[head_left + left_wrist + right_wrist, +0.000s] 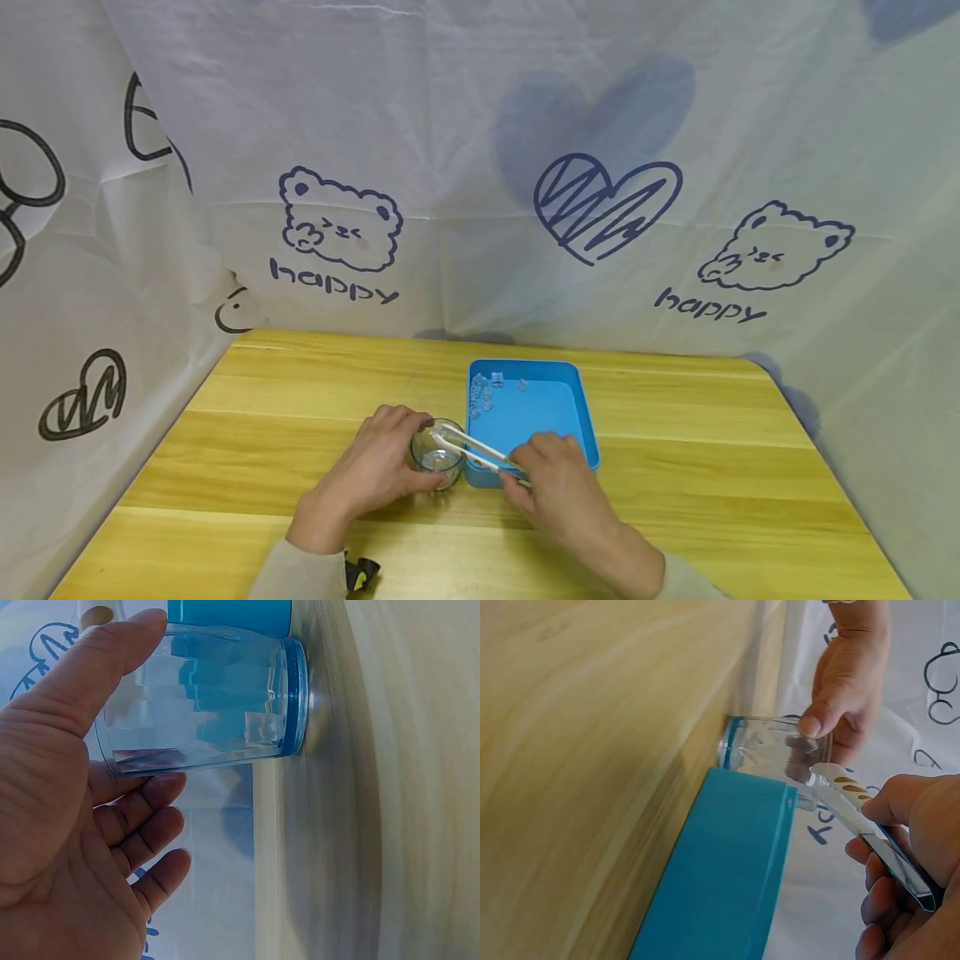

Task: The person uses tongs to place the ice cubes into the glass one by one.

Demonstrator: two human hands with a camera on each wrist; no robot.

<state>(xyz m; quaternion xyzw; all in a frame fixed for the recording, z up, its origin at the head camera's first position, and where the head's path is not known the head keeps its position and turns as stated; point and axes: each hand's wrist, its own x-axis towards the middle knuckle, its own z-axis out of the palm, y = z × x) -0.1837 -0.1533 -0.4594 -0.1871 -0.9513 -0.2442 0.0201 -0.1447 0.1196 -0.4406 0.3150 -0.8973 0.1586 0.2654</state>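
Note:
My left hand [375,458] holds a clear drinking glass [225,697] upright on the table, thumb on one side and fingers on the other near the rim. A clear cube [262,727] shows low inside the glass. My right hand [562,492] grips tongs [847,806] with white ends and a metallic handle. Their tips reach over the glass's mouth from the right; I cannot tell whether they pinch a cube. Right beside the glass stands a shallow blue tray [540,417], with several clear cubes [477,390] gathered in its far left corner.
A wooden table [225,467] carries everything. White cloth [465,167] with printed bears and hearts hangs behind it and along the left side. A small black and yellow item [362,575] lies by the left sleeve [300,573].

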